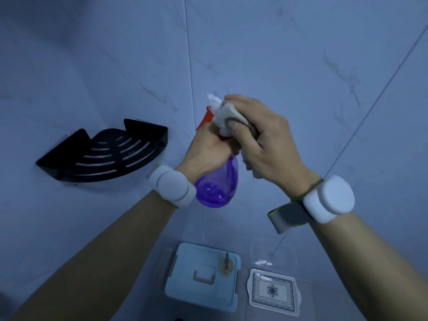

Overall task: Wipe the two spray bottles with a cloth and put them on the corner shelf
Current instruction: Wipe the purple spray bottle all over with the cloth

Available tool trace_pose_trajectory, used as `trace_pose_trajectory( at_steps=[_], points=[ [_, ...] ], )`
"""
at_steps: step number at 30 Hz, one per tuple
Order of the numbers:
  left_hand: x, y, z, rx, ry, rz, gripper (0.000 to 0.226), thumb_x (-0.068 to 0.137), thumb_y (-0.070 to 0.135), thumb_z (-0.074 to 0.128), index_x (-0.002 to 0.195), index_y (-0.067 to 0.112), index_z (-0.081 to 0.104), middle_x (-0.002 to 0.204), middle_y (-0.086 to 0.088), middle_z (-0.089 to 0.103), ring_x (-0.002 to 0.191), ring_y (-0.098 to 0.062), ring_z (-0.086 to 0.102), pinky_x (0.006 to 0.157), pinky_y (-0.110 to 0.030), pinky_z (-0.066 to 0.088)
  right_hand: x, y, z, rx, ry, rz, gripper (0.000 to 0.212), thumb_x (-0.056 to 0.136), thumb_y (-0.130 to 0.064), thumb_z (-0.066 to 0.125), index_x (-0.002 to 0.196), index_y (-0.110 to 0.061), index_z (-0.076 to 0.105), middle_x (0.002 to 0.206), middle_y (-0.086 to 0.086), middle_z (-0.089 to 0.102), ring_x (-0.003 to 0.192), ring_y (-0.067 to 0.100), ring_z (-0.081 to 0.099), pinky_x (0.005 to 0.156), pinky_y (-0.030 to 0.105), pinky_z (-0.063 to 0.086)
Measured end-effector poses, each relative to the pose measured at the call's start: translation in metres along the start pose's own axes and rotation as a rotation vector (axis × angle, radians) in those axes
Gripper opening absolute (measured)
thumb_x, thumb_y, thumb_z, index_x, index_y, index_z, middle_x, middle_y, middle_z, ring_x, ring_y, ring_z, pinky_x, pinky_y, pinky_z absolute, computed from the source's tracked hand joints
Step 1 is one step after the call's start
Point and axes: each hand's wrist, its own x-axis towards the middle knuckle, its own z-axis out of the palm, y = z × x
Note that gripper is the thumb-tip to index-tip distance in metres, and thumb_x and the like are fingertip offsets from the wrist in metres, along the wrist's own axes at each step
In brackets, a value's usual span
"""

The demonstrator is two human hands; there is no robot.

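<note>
- L grip (206,147) curled round neck of purple spray bottle (217,184), frame ctr.
- R grip (261,140) pinching cloth (225,117) vs. nozzle.
- Corner shelf (102,151) at 9 o'clock, apart.
- Lidded box (185,286) at 6; contents hidden.

Black slotted corner shelf (102,154) fixed to the tiled wall, left of the wall corner. Below, pale tiled floor (324,306) carries a light blue lidded box (201,286) with side latches. Patterned rectangular tray (273,290) lies flat just beside the box, to its right. Small yellowish item (226,265) stands on the box lid; can't tell what it is.
</note>
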Motion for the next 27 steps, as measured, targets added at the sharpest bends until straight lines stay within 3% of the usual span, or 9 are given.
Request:
trace_pose_trajectory(
  at_steps=[5, 10, 12, 14, 17, 20, 21, 24, 27],
  points=[
    [0.003, 0.001, 0.003, 0.078, -0.081, -0.052, 0.008, 0.075, 0.02, 0.054, 0.07, 0.018, 0.06, 0.062, -0.002, 0.067, 0.063, -0.021, 0.067, 0.062, -0.046, 0.057, 0.002, 0.0, 0.002, 0.065, 0.143, 0.111, 0.022, 0.085, -0.007, 0.069, 0.107, -0.004, 0.07, 0.106, -0.002, 0.069, 0.099, 0.008, 0.064, 0.09, 0.019, 0.048],
    [-0.001, 0.009, 0.001, -0.006, -0.186, -0.077, 0.018, 0.075, 0.009, 0.066, 0.062, 0.015, 0.057, 0.062, -0.002, 0.061, 0.057, -0.011, 0.055, 0.056, -0.029, 0.045, 0.009, 0.002, -0.003, 0.141, 0.218, 0.197, 0.022, 0.085, -0.01, 0.068, 0.107, -0.008, 0.071, 0.098, -0.008, 0.067, 0.088, 0.003, 0.065, 0.083, 0.024, 0.052],
    [-0.007, 0.005, 0.003, 0.073, -0.158, -0.139, 0.016, 0.073, 0.019, 0.069, 0.063, 0.016, 0.057, 0.063, -0.002, 0.062, 0.058, -0.014, 0.059, 0.057, -0.033, 0.049, 0.014, 0.007, -0.011, 0.147, 0.236, 0.219, 0.019, 0.087, -0.013, 0.066, 0.105, -0.011, 0.071, 0.095, -0.01, 0.067, 0.079, 0.004, 0.063, 0.075, 0.026, 0.048],
    [-0.01, 0.002, 0.004, 0.192, -0.135, -0.18, 0.016, 0.066, 0.03, 0.065, 0.067, 0.015, 0.059, 0.067, -0.004, 0.066, 0.064, -0.021, 0.064, 0.066, -0.043, 0.056, 0.019, 0.008, -0.022, 0.035, 0.258, 0.118, 0.017, 0.09, -0.013, 0.062, 0.104, -0.005, 0.07, 0.104, -0.002, 0.069, 0.088, 0.007, 0.062, 0.077, 0.027, 0.048],
    [-0.01, 0.011, 0.001, 0.257, -0.171, -0.191, 0.022, 0.064, 0.033, 0.058, 0.071, 0.014, 0.066, 0.073, -0.006, 0.07, 0.074, -0.027, 0.067, 0.075, -0.047, 0.055, 0.016, -0.002, -0.019, -0.175, 0.122, -0.168, 0.024, 0.095, -0.013, 0.059, 0.113, -0.002, 0.07, 0.122, 0.011, 0.067, 0.111, 0.019, 0.063, 0.098, 0.031, 0.05],
    [-0.011, 0.021, 0.0, 0.397, -0.152, -0.109, 0.031, 0.086, 0.024, 0.054, 0.111, 0.008, 0.064, 0.111, -0.014, 0.067, 0.107, -0.034, 0.061, 0.09, -0.041, 0.05, 0.006, -0.001, 0.001, -0.311, 0.014, -0.255, 0.028, 0.097, -0.02, 0.06, 0.118, -0.005, 0.069, 0.127, 0.012, 0.066, 0.114, 0.03, 0.065, 0.092, 0.039, 0.054],
    [-0.012, 0.023, 0.001, 0.423, -0.137, -0.087, 0.03, 0.088, 0.023, 0.053, 0.113, 0.008, 0.062, 0.111, -0.014, 0.066, 0.105, -0.034, 0.06, 0.085, -0.04, 0.049, 0.005, 0.001, 0.003, -0.341, 0.022, -0.242, 0.029, 0.098, -0.023, 0.058, 0.119, -0.006, 0.069, 0.127, 0.012, 0.067, 0.113, 0.031, 0.066, 0.089, 0.04, 0.055],
    [-0.017, 0.025, 0.004, 0.442, -0.102, -0.07, 0.007, 0.081, 0.028, 0.058, 0.083, 0.021, 0.059, 0.072, 0.008, 0.057, 0.07, -0.02, 0.055, 0.057, -0.027, 0.036, 0.021, 0.005, 0.005, -0.345, 0.124, -0.12, 0.033, 0.097, -0.024, 0.053, 0.12, -0.006, 0.068, 0.125, 0.011, 0.067, 0.11, 0.031, 0.066, 0.088, 0.039, 0.054],
    [-0.018, 0.027, 0.008, 0.503, -0.067, -0.062, 0.013, 0.083, 0.031, 0.058, 0.079, 0.023, 0.049, 0.068, 0.009, 0.049, 0.067, -0.021, 0.05, 0.057, -0.028, 0.03, 0.034, 0.005, 0.009, -0.268, 0.253, 0.009, 0.029, 0.097, -0.02, 0.053, 0.117, -0.005, 0.068, 0.12, 0.011, 0.068, 0.108, 0.026, 0.065, 0.093, 0.034, 0.051]
  ],
)
